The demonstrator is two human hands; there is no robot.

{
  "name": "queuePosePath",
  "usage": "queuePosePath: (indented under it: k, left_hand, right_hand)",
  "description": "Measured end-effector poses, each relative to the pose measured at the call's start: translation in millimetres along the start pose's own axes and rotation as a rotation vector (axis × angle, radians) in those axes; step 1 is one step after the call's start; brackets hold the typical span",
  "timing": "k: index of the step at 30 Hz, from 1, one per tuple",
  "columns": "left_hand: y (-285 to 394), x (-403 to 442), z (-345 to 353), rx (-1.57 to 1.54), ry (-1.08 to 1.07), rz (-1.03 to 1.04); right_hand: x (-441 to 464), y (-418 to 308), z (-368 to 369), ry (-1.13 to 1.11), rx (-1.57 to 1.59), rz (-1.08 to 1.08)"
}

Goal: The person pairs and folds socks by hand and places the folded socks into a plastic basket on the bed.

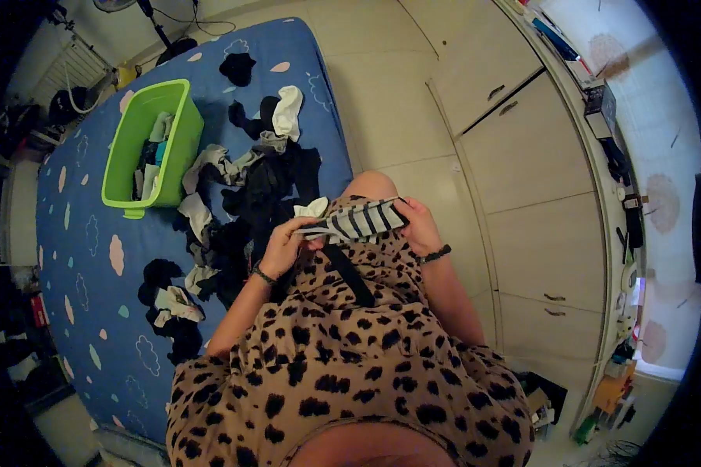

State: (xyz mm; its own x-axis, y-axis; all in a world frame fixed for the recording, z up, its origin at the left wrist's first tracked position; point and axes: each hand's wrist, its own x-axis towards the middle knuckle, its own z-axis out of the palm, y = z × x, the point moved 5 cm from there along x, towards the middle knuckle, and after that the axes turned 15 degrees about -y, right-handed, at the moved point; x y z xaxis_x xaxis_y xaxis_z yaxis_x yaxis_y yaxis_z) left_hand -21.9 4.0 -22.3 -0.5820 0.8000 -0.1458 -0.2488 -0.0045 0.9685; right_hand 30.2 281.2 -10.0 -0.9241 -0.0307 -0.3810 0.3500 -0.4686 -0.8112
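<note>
A grey sock with black stripes (362,221) is stretched between my two hands above my lap. My left hand (285,246) is closed on its left end, and my right hand (419,227) grips the dark-edged right end. Below the sock, a black strip of cloth (349,274) lies on my spotted dress. A small white cloth (311,208) rests just above my left hand. Beside my left arm, a pile of black, grey and white socks (265,183) spreads over the blue bed.
A green plastic bin (187,148) with rolled socks inside stands on the blue bedsheet (93,233) at the left. Pale cabinets (530,171) and a cluttered ledge (600,117) run along the right. Tiled floor (382,101) lies between bed and cabinets.
</note>
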Motion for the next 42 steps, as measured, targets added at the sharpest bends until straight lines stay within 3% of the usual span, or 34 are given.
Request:
queuePosePath:
  k: [1, 3, 5, 7, 8, 10, 12, 14, 16, 18, 20, 22, 24, 26, 27, 30, 32, 33, 35, 36, 38, 42]
  left_hand:
    - [6.3, 1.3, 0.8, 0.003, 0.001, 0.003]
    - [26.2, 0.4, -6.2, -0.029, 0.206, 0.032]
    - [45.1, 0.7, -1.1, -0.162, 0.197, 0.077]
    - [52.1, 1.4, 2.1, -0.303, 0.133, 0.149]
    - [54.7, 1.2, 4.7, -0.301, 0.133, 0.153]
    - [70.8, 1.6, 17.5, -0.349, 0.092, 0.243]
    - [94.7, -4.4, 33.6, -0.276, 0.085, 0.287]
    - [112.9, -11.5, 44.1, 0.286, 0.154, 0.285]
    - [113.6, -14.3, 51.9, 0.163, 0.061, 0.144]
    - [133.7, -19.5, 62.9, 0.401, 0.038, 0.216]
    - [127.9, -15.9, 58.1, 0.319, 0.077, 0.236]
    - [111.5, -4.3, 39.4, 0.219, 0.244, 0.375]
    - [90.0, 4.6, 19.9, 0.35, 0.244, 0.302]
    - [61.5, 18.1, 26.4, -0.359, -0.14, 0.109]
    - [61.7, 20.2, 36.1, -0.559, -0.288, 0.047]
    - [40.3, 17.8, 51.6, -0.514, -0.335, -0.113]
    - [36.6, 18.9, 52.9, -0.441, -0.372, -0.073]
    - [41.9, 17.6, 49.0, -0.311, -0.271, -0.066]
    - [55.8, 15.0, 39.8, 0.004, -0.128, -0.076]
    - [60.8, 14.8, 38.5, 0.003, -0.125, -0.078]
    - [72.3, 12.6, 35.3, 0.132, -0.081, -0.07]
    - [65.2, 11.7, 23.2, 0.096, 0.077, -0.03]
  right_hand:
    - [-1.8, -4.9, 7.2, -0.032, 0.108, 0.004]
    - [-1.0, -7.7, 6.6, -0.066, 0.129, 0.005]
    - [0.3, -10.7, 8.1, -0.098, 0.149, 0.007]
    - [-2.0, -22.9, 9.2, 0.026, -0.444, 0.086]
    - [-3.7, -24.0, 16.5, 0.024, -0.446, 0.082]
    - [-23.2, -61.2, 63.3, 0.202, -1.034, -0.503]
    - [-38.5, -75.2, 117.2, -0.045, -0.962, -0.591]
    - [-46.2, -75.8, 154.0, -0.071, -1.114, -0.662]
    - [-48.7, -76.0, 164.6, -0.105, -1.274, -0.742]
    - [-38.6, -65.8, 151.8, -0.119, -1.045, -0.576]
    - [-33.4, -58.2, 139.8, -0.14, -0.96, -0.556]
    - [-25.2, -45.5, 127.4, -0.248, 0.009, -0.292]
    - [-27.3, -50.7, 129.6, -0.324, 0.135, -0.291]
    - [-27.7, -44.5, 130.6, -0.509, 0.363, -0.217]
    - [-27.4, -40.3, 126.5, -0.506, 0.362, -0.213]
    - [-27.7, -31.5, 115.6, -0.556, 0.464, -0.219]
    - [-30.8, -24.5, 100.4, -0.423, 0.623, -0.173]
    - [-26.8, -16.1, 90.0, -0.418, 0.624, -0.173]
    - [-18.5, -7.0, 70.7, -0.388, 0.277, -0.285]
    - [-17.8, -11.0, 71.1, -0.374, 0.163, -0.319]
    - [-12.7, -9.0, 68.8, -0.286, -0.013, -0.102]
    - [-11.3, -8.2, 77.5, -0.279, 0.011, -0.103]
